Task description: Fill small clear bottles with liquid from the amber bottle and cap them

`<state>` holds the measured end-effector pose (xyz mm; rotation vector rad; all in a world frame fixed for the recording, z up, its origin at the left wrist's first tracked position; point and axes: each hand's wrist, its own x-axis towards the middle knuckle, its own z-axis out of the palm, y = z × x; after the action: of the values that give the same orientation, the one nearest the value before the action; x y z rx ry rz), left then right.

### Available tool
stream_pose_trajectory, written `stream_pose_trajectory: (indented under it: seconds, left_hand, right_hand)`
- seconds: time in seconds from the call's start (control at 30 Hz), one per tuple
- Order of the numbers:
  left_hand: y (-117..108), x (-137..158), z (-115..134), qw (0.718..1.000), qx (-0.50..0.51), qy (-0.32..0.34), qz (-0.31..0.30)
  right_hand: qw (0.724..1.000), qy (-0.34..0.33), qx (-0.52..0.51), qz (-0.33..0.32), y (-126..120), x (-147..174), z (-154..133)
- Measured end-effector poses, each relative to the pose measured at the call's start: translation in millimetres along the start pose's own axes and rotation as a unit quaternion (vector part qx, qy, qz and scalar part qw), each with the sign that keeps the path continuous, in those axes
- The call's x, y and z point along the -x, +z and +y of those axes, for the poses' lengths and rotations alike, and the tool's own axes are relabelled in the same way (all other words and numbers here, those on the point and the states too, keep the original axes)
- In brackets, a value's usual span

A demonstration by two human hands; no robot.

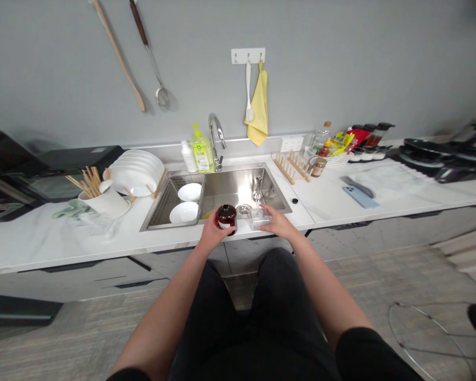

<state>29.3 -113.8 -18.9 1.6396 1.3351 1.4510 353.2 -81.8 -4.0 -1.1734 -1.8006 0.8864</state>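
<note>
My left hand point(211, 233) is wrapped around the side of a dark red, glossy jar point(226, 215) with a pale label and a narrow knob or opening on top. The jar is upright at the front edge of the sink point(238, 180). To its right, my right hand point(278, 221) grips a small clear container point(261, 218) from the side. That container is see-through, so its exact kind is hard to tell. A short gap separates the two. Two white bowls point(184, 212) sit in the rack at the sink's left.
A curved faucet point(215, 132) rises behind the sink, beside a green soap bottle point(201, 152). White plates point(137, 169) and a pot of chopsticks point(103, 198) stand left. A wooden rack point(293, 168) and a blue phone point(360, 196) lie right.
</note>
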Motion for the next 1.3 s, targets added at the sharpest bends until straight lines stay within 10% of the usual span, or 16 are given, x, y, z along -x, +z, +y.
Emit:
stream_pose_trajectory:
  seconds: [0.33,0.63,1.3]
  left_hand:
    - [-16.7,-57.2,-2.1,1.0,0.022,0.008,0.008]
    - [-14.7,-118.0,-43.3,0.998,-0.035,0.0,0.047]
    - [-12.6,-116.9,-36.8,0.984,-0.179,0.019,-0.007]
  right_hand:
    - [0.999,-0.011,-0.024,0.028,6.8,-69.6,-7.8]
    - [0.999,0.02,-0.032,0.009,66.6,-138.9,21.8]
    - [0.999,0.003,-0.046,0.027,76.9,-134.1,29.2]
